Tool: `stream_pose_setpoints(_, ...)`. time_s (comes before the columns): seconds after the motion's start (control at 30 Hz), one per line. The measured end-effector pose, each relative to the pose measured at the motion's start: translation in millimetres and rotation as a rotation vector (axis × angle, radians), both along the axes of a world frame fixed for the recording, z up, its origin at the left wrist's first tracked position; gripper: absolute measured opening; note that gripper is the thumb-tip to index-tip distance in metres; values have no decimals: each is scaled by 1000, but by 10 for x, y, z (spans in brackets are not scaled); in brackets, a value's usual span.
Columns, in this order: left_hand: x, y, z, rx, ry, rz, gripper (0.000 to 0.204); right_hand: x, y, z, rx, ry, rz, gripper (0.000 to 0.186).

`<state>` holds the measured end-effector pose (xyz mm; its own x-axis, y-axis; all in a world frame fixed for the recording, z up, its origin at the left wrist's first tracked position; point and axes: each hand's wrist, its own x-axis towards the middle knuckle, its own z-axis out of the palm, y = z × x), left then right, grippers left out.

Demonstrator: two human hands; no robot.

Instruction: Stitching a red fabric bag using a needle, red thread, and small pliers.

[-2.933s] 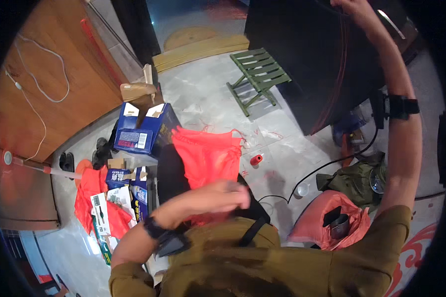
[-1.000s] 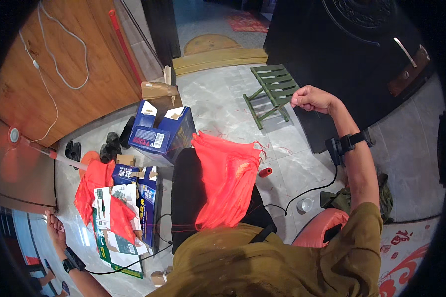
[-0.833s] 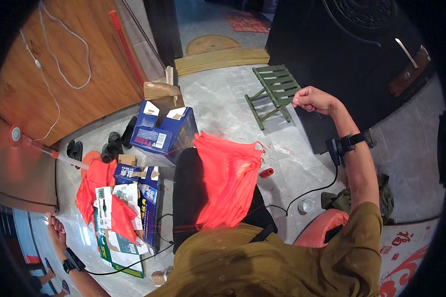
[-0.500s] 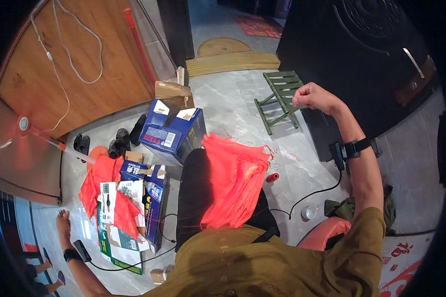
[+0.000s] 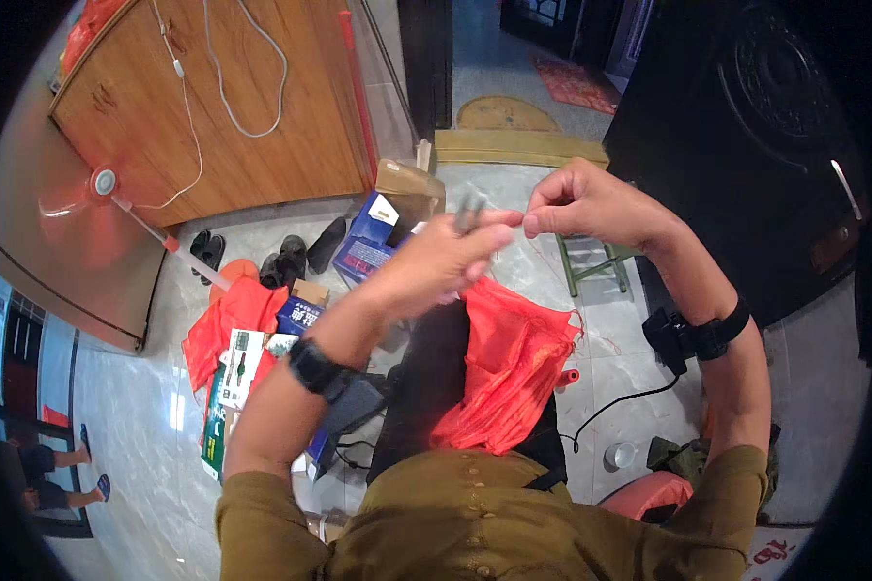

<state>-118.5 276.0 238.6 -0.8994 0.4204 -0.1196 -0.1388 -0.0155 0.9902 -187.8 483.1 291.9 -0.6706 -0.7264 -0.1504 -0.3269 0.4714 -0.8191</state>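
Observation:
My left hand (image 5: 434,263) is raised in front of me, blurred by motion, its fingers curled round a small dark object (image 5: 469,214) too smeared to name. Its fingertips meet those of my right hand (image 5: 596,208), which is pinched together. Anything in that pinch is too fine to see. Below both hands, a bunched red mesh-like fabric (image 5: 513,363) lies across my dark-trousered lap. A small red spool (image 5: 568,378) is on the floor just right of the fabric, with loose red threads around.
Left are a blue carton (image 5: 363,254), flattened cardboard (image 5: 213,426), red fabric (image 5: 228,324), shoes (image 5: 286,261) and a spinning fan (image 5: 105,181). A green folding stool (image 5: 601,266) stands ahead right, by a dark door (image 5: 727,145). A clear cup (image 5: 620,455) sits right. Another person's legs (image 5: 63,476) show far left.
My left hand has swung in from the far lower left to meet my right hand. The right hand stays raised and pinched. The whole view has shifted.

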Motion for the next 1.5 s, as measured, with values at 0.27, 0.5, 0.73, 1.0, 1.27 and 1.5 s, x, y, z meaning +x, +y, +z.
stream_pose_setpoints(0.27,-115,85,-205,138,-87,2,31,-99,-103,-11,-33,28,3,17)
stream_pose_setpoints(0.5,-148,19,-89,-27,5,55,29,-159,-98,-105,-88,-77,-37,19)
stream_pose_setpoints(0.73,-189,35,-176,62,-44,17,42,-177,-34,-58,-120,-119,-75,17)
stream_pose_setpoints(1.0,-220,22,-252,113,-50,0,43,-255,94,-137,-96,-101,-122,20)
stream_pose_setpoints(1.27,-35,-367,-288,-27,-36,105,32,-307,424,-252,73,129,-247,22)
stream_pose_setpoints(1.5,313,-765,-448,22,-111,200,29,-310,1078,-658,151,123,-432,19)
